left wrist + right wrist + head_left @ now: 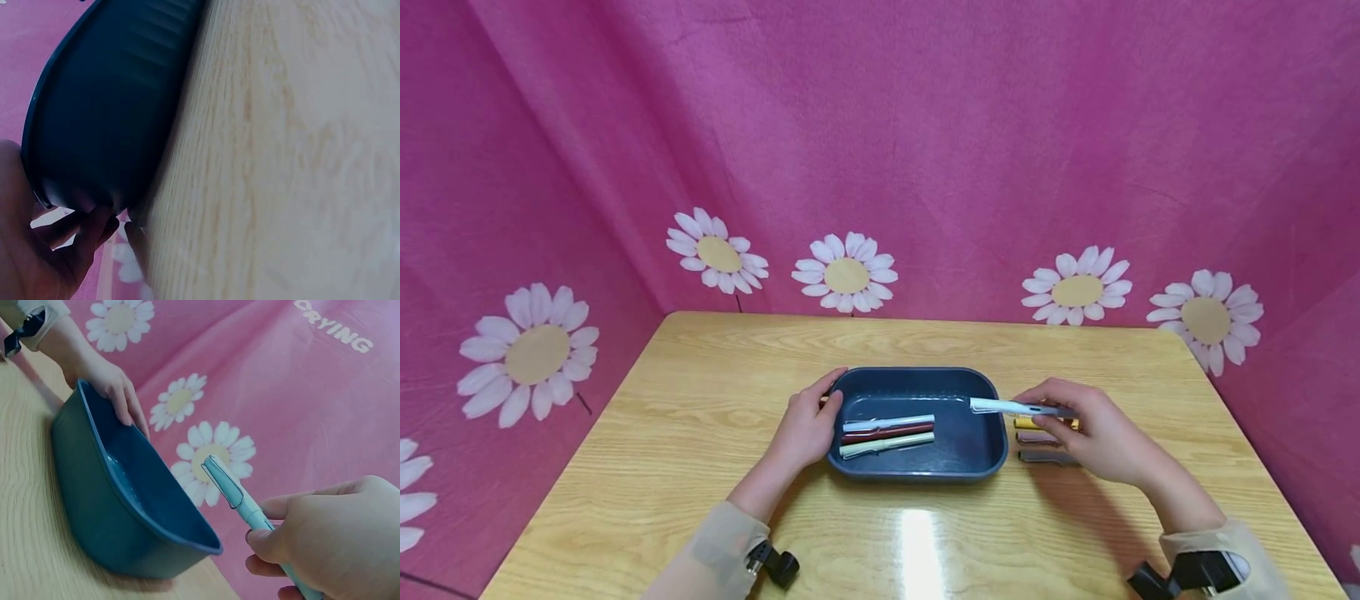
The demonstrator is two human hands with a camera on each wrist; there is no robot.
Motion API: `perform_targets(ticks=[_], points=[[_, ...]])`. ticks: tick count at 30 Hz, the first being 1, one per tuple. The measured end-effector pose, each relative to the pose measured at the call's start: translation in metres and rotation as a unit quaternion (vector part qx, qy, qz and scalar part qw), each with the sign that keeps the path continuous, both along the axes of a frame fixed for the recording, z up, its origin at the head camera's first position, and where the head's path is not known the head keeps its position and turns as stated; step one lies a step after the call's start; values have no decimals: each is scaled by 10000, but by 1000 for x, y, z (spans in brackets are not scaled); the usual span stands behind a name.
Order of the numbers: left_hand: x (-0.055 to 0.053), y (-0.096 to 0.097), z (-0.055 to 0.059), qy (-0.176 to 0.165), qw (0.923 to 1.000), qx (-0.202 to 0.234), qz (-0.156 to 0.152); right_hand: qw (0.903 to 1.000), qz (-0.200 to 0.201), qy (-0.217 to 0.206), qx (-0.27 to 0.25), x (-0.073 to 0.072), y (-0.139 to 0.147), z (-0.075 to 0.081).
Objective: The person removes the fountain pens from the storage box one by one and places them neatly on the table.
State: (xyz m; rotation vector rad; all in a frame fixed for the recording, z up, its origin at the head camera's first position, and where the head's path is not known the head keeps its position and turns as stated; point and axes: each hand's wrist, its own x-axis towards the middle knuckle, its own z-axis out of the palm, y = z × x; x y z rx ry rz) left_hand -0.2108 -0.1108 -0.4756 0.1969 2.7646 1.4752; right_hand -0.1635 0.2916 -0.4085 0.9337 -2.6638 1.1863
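Note:
A dark blue rectangular plastic bin (966,454) stands on the table. My left hand (803,429) grips its left rim, thumb at the edge and fingers against the outer wall. Three capped pens lie side by side in the left part of the bin: a pale blue pen (887,423), a dark red pen (887,434) and a pale green pen (887,446). My right hand (1101,433) pinches a light blue capped pen (1000,406) between thumb and fingers. Its clip end points left, over the bin's right rim. The right wrist view shows this pen (250,512) up close.
Under and beside my right hand lie a yellow pen (1026,423), a purplish pen (1032,437) and a dark grey pen (1043,457) on the wooden table (737,358). A pink curtain (925,167) with daisies hangs behind the table and along its sides.

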Motion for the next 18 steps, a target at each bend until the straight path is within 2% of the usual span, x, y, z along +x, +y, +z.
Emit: perform_targets(ticks=[6, 13, 18], points=[[1, 0, 1, -36, 10000, 52, 41, 9998, -177, 71, -26, 7, 12, -5], [1, 0, 1, -85, 9999, 56, 41, 9992, -394, -70, -67, 15, 23, -12], [1, 0, 1, -48, 10000, 72, 20, 9988, -457, 166, -37, 22, 32, -16]])
